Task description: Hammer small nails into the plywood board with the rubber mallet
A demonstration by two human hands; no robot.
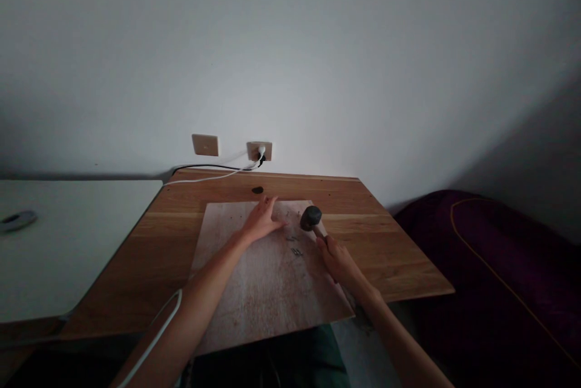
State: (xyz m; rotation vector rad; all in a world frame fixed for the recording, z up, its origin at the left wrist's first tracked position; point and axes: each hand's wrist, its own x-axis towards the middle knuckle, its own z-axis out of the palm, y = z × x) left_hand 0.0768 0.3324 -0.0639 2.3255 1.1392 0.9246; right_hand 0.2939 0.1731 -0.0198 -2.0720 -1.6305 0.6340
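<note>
My right hand (338,258) is wrapped round the handle of a mallet with a dark, thick head (311,218). The mallet head is over the right side of a pale, worn wooden board (254,291). Over the far part of the same board is my left hand (263,218), its thumb and fingers spread apart and nothing visible between them. Several small metal pieces, like nails or screws (296,251), lie on the board between my hands. They are too small to tell exactly.
Beneath the board is a brown wooden table (381,243) against the wall. A white surface (82,243) adjoins at left. Cables run to a wall socket (259,151) beside another wall plate (205,145). A purple cushioned shape (490,255) stands at right.
</note>
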